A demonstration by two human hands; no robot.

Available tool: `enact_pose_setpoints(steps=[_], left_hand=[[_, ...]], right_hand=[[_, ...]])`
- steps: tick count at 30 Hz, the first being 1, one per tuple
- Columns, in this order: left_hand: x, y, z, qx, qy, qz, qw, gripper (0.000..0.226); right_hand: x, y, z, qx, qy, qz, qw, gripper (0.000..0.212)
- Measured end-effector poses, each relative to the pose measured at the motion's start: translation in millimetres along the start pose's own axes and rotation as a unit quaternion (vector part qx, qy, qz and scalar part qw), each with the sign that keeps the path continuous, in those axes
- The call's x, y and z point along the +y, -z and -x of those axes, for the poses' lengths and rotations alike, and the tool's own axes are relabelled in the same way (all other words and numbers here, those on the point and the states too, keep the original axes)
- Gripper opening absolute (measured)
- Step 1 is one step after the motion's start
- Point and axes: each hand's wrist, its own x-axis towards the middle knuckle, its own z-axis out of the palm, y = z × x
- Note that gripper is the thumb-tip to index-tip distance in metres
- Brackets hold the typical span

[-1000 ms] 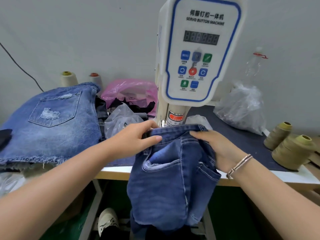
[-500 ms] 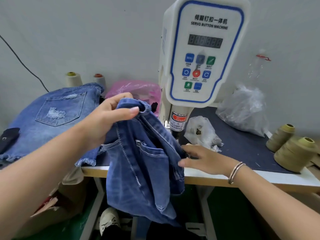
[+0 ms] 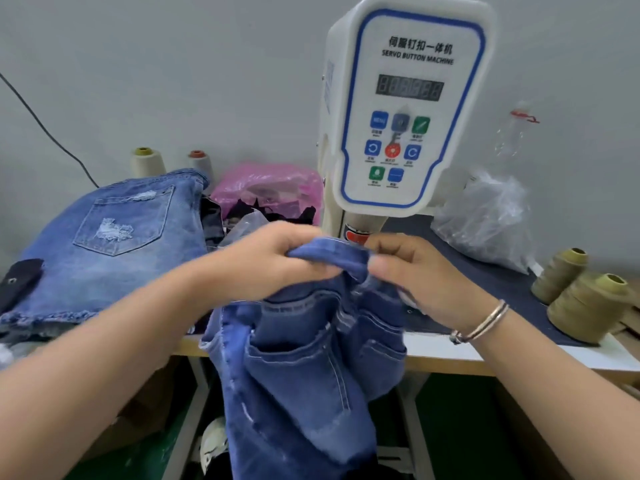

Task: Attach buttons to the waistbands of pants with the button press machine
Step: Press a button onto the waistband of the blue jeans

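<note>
— Fingers of the left hand (image 3: 273, 261) and right hand (image 3: 412, 271): what are they doing?

— Both sets curl round the waistband (image 3: 332, 252) of dark denim pants (image 3: 301, 368), pinching it from either side, just in front of the button press machine (image 3: 405, 109).

— And the garment itself?

— It hangs from the grip over the table (image 3: 519, 355) edge. Pale denim shorts (image 3: 114, 240) lie stacked at left; olive thread cones (image 3: 585, 306) stand at right.
</note>
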Motion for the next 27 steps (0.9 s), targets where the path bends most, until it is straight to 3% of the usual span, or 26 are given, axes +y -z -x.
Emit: enact_pose_setpoints(steps=[2, 4, 7, 10, 13, 14, 15, 17, 18, 20, 22, 24, 27], left_hand=[[4, 11, 2, -0.006, -0.023, 0.035, 0.999, 0.010], [2, 15, 3, 0.005, -0.041, 0.059, 0.997, 0.014], [-4, 24, 1, 0.040, -0.025, 0.073, 0.996, 0.012], [-16, 24, 8, 0.051, 0.019, 0.066, 0.996, 0.011], [-20, 5, 4, 0.034, 0.065, 0.166, 0.983, 0.020], [-22, -4, 4, 0.031, 0.101, 0.184, 0.977, 0.022], [-26, -11, 8, 0.023, 0.128, 0.167, 0.977, 0.025], [-31, -18, 4, -0.040, 0.182, 0.086, 0.979, 0.015], [-32, -22, 1, -0.079, 0.191, 0.055, 0.977, 0.022], [-40, -26, 10, -0.068, 0.170, 0.086, 0.979, 0.013], [-55, -32, 14, -0.029, 0.162, 0.165, 0.973, 0.014], [-67, -39, 19, -0.011, 0.202, 0.233, 0.951, 0.014], [-86, -48, 17, 0.039, 0.281, 0.282, 0.916, 0.011]], right_hand=[[6, 9, 7, -0.110, -0.065, 0.085, 0.988, 0.042], [9, 9, 9, -0.142, -0.099, 0.200, 0.964, 0.030], [13, 14, 10, -0.060, -0.037, 0.267, 0.961, 0.026], [13, 19, 16, 0.030, 0.002, 0.183, 0.983, 0.026], [11, 13, 14, 0.094, -0.019, 0.059, 0.994, 0.061], [10, 12, 11, 0.113, -0.029, 0.049, 0.992, 0.063], [11, 12, 9, 0.118, -0.040, 0.040, 0.991, 0.050], [16, 12, 8, 0.065, -0.085, 0.009, 0.994, 0.017], [20, 13, 11, 0.020, -0.114, 0.008, 0.993, 0.013], [33, 18, 18, -0.085, -0.167, 0.109, 0.976, 0.024], [48, 23, 25, -0.171, -0.203, 0.241, 0.934, 0.031], [67, 28, 27, -0.165, -0.206, 0.279, 0.923, 0.031], [88, 26, 22, -0.031, -0.199, 0.107, 0.974, 0.016]])
